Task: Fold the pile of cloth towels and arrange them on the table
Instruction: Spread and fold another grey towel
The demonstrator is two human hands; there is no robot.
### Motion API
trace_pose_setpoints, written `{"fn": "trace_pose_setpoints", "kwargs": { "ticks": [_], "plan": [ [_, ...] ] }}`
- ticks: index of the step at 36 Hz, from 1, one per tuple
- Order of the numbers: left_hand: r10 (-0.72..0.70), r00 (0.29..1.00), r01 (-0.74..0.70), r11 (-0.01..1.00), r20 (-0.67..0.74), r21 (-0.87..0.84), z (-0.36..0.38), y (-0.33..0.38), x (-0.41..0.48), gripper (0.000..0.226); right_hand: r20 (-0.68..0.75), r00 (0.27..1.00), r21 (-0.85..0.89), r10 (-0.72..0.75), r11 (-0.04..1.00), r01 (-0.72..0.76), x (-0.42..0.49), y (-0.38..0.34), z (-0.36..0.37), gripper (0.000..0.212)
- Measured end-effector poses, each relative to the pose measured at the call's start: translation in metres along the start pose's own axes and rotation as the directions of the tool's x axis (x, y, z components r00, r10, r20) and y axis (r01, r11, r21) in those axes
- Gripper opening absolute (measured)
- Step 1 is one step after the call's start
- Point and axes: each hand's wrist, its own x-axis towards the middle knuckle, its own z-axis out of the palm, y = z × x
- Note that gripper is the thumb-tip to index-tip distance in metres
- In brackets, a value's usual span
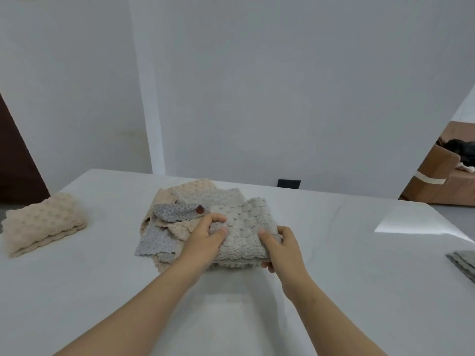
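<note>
Folded grey towel (244, 232) sits mid-table, both hands on it: left hand (205, 235) grips its left edge, fingers curled over the top, right hand (280, 247) pinches the right edge, thumb on top. It leans on the messy pile (174, 217) of beige and grey towels just behind. Folded beige stack (43, 224) sits far left, a grey one (464, 263) at the right edge of the white table (334, 278).
</note>
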Motion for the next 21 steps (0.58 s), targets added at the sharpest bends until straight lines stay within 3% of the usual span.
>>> {"fn": "trace_pose_setpoints", "kwargs": {
  "ticks": [6, 21],
  "plan": [
    [-0.144, 0.977, 0.132, 0.988, 0.158, 0.080, 0.030, 0.049, 0.011, 0.031, 0.058, 0.980, 0.046, 0.192, 0.980, -0.195, 0.009, -0.031, -0.051, 0.021],
    [-0.212, 0.960, 0.193, 0.974, 0.184, 0.116, 0.211, 0.079, 0.082, 0.037, -0.065, 0.973, 0.034, 0.223, 0.975, -0.221, 0.120, -0.005, -0.229, 0.024]
  ]
}}
